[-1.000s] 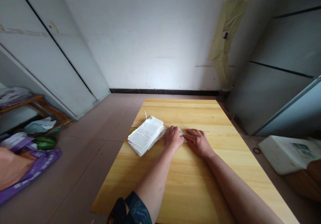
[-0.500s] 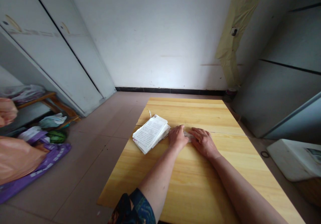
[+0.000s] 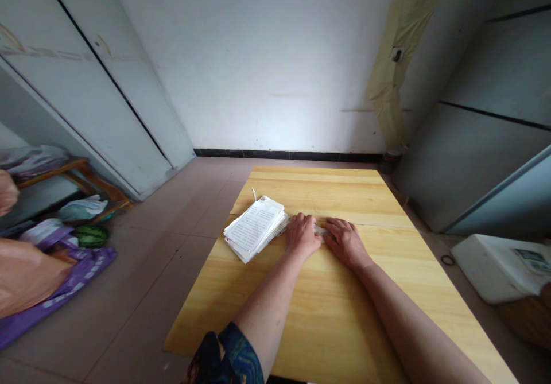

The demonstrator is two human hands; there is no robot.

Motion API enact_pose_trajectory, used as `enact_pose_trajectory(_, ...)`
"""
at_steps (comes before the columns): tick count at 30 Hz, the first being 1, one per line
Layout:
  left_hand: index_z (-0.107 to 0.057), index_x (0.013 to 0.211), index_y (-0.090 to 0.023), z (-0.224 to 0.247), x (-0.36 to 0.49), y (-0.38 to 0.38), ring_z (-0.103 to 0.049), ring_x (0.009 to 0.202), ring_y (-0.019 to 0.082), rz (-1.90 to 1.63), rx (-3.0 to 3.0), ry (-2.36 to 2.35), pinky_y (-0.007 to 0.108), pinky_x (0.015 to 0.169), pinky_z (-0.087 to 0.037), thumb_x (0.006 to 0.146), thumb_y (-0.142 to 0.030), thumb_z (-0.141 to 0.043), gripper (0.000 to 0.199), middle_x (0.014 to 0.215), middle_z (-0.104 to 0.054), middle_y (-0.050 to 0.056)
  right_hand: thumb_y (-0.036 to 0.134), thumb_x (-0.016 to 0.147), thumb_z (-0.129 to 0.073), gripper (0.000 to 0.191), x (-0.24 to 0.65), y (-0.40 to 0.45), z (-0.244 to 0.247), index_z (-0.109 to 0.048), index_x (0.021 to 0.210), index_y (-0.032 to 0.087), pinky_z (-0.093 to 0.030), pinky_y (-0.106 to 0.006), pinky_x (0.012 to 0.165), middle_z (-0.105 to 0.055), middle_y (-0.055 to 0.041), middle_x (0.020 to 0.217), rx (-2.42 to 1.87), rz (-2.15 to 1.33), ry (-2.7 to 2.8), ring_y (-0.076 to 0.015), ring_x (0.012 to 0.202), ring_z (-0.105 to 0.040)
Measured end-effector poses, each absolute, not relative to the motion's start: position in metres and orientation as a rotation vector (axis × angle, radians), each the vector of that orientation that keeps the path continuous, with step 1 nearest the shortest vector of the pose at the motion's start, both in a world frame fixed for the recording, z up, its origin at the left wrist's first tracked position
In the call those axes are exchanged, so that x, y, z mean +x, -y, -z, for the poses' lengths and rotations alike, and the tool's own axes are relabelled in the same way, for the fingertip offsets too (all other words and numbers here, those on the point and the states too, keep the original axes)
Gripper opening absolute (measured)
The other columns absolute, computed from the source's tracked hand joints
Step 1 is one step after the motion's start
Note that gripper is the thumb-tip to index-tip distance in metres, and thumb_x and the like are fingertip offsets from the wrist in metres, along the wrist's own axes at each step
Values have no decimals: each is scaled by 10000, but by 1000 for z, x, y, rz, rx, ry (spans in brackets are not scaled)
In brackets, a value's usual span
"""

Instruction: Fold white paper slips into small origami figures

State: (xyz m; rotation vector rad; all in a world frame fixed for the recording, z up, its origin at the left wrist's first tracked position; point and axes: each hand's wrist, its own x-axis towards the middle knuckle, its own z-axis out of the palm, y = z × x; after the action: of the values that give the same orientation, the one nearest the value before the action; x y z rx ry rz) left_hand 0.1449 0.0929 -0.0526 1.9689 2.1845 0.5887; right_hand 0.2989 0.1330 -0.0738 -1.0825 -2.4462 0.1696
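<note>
My left hand [image 3: 302,236] rests on the wooden table [image 3: 327,315] with its fingers bent over one end of a small folded printed paper [image 3: 319,231]. My right hand [image 3: 346,240] presses on the other end of that paper, its fingers close together. Only a short strip of the paper shows between the two hands; the rest is hidden beneath them. Left of my left hand lies a loose stack of printed sheets [image 3: 255,228], its edges uneven. A thin white piece [image 3: 253,193] sticks out past the far side of the stack.
White cabinet doors [image 3: 107,80] stand at the left, near a low wooden shelf [image 3: 101,186], a watermelon [image 3: 91,235] and a purple bag [image 3: 81,275] on the floor. A white box [image 3: 495,269] sits right of the table. Beyond the table is the wall [image 3: 275,68].
The view has shifted slightly, so the scene sits a little further left. The fingers of my left hand look more bent over the paper; my right hand stays on it.
</note>
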Motion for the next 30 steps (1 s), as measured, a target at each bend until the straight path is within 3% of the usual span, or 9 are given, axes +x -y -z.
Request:
enact_pose_trajectory(7, -506, 921, -224, 57, 141, -95, -563, 840, 166, -803, 1846, -2034, 266, 771, -432, 699, -78, -567, 273, 844, -604, 0, 279, 797, -567, 477, 302, -140, 85, -551, 1258, 157, -397, -471, 953, -575, -150, 1277, -1078, -260, 2345, -294, 1174, -501)
enact_pose_trajectory(11, -478, 948, -238, 63, 139, -97, -561, 714, 102, -978, 1736, -1778, 199, 670, -428, 701, -44, -524, 317, 793, -603, -54, 312, 782, -597, 327, 304, -144, 83, -663, 1080, 196, -409, -474, 943, -609, -130, 1225, -1032, -404, 2278, -293, 1143, -529)
enact_pose_trajectory(14, -472, 991, -237, 63, 137, -96, -554, 667, 87, -1009, 1700, -1613, 181, 626, -425, 700, -46, -523, 351, 770, -610, -66, 338, 810, -581, 184, 306, -146, 77, -704, 876, 218, -449, -421, 891, -676, -102, 1059, -905, -576, 2192, -258, 1027, -592)
enact_pose_trajectory(22, -526, 1033, -221, 58, 130, -92, -532, 649, 86, -1011, 1722, -1517, 174, 594, -410, 684, -54, -518, 387, 744, -602, -62, 418, 867, -532, 304, 304, -138, 60, -690, 743, 189, -442, -312, 685, -655, -49, 702, -848, -690, 2280, -186, 699, -583)
enact_pose_trajectory(30, -630, 958, -213, 48, 127, -86, -550, 734, 114, -837, 1838, -1557, 190, 650, -427, 708, -110, -523, 291, 798, -639, -38, 478, 877, -494, 384, 304, -136, 60, -656, 687, 186, -409, -268, 612, -595, -26, 629, -833, -675, 2311, -159, 639, -546)
